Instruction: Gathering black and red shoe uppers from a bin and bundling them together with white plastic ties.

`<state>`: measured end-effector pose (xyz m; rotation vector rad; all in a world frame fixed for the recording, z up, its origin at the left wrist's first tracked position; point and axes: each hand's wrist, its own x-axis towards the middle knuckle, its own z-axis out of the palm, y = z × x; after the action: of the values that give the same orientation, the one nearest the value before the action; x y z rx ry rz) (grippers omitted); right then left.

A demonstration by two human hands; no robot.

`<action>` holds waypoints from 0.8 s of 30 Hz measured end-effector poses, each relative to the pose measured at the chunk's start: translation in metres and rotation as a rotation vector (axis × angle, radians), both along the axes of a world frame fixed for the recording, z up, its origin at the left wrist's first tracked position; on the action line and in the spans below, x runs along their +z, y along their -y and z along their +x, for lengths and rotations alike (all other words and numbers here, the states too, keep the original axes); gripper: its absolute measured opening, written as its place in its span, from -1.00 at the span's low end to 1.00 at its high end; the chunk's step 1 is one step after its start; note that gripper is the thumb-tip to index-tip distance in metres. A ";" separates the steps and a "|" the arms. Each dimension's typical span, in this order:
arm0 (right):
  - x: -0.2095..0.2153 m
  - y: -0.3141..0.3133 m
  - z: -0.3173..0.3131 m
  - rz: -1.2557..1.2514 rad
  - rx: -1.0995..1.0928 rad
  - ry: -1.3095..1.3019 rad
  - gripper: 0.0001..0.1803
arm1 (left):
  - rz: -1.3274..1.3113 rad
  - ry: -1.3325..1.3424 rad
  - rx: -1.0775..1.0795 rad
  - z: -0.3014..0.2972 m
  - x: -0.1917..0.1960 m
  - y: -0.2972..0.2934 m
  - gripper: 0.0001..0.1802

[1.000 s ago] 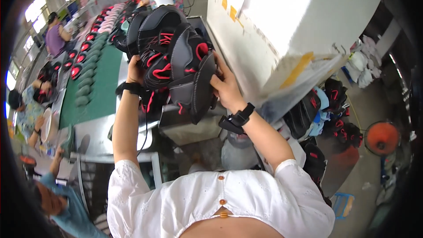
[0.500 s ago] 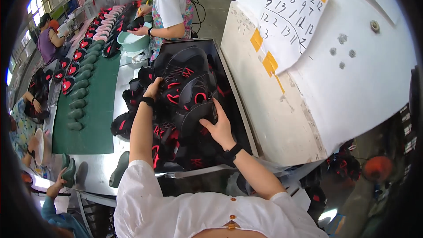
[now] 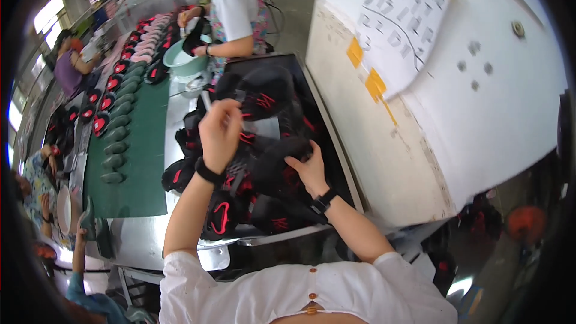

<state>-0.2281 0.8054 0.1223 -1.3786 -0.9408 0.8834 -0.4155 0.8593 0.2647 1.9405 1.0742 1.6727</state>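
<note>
My right hand [image 3: 312,171] grips the edge of a black shoe upper [image 3: 279,165], thumb on top, above a metal bin [image 3: 331,138] heaped with black uppers with red trim. My left hand [image 3: 219,135] is raised over the heap's left side, fingers curled closed and slightly blurred. A thin white stick [image 3: 206,101] juts out beside its fingers and appears held; its kind cannot be made out. Just beyond that hand lies an upper with red lacing [image 3: 264,99]. Part of the heap is hidden under my hands.
Left of the bin, a green-topped table [image 3: 135,186] carries rows of green shoe lasts [image 3: 117,147]. Across it, a co-worker [image 3: 231,15] works over a pale green basin [image 3: 183,60]. A white panel [image 3: 492,114] with a taped paper stands to the right.
My left hand has left the upper's edge, moved nearer and closed, with the white stick now showing. My right hand keeps its grip; the upper has tilted and shifted slightly right.
</note>
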 end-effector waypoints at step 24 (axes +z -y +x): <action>0.114 0.642 0.291 0.245 -0.688 0.062 -0.86 | 0.182 -0.274 -0.532 0.194 -0.006 0.283 -0.84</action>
<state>0.0625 0.1629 0.2366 -1.3836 -0.5299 0.1985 -0.2214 0.5759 0.2589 2.3561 0.4263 1.2693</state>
